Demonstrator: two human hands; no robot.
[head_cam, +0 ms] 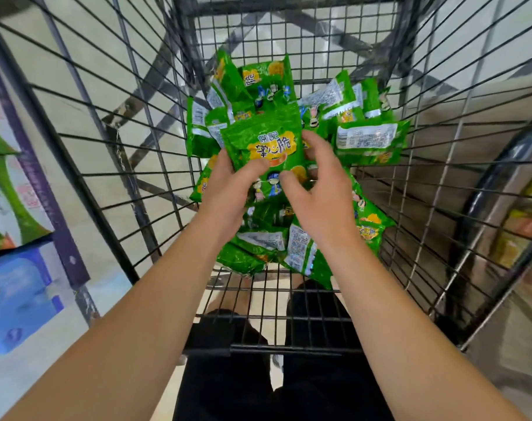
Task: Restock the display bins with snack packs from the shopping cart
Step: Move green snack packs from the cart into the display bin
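Black wire shopping cart (143, 189), grid walls & floor, and it's holding a loose heap of green snack packs (368, 141): glossy crinkly foil-type pouches, some face up w/ yellow logo & cartoon figures, some flipped to the white label/barcode side. Pile sits on the cart floor, mostly toward the far end.

Both hands are in the cart, over the pile. Left hand (225, 189) grips one front-facing pack (266, 147) by its lower-left edge, thumb across the front, fingers tucked behind. Right hand (322, 189) is at that pack's right side, fingers half-curled; thumb tip touches the lower front, other fingertips go behind or past the edge. Can't tell if it has a proper hold.

Pack count: can't tell, they overlap & the hands cover the middle. Left edge: purple-trimmed shelf (40, 177) w/ blurry green and blue boxes (18, 299), cut off. Right edge: yellowish goods, too smeared to read. Black trousers (313, 387) show thru the near mesh.
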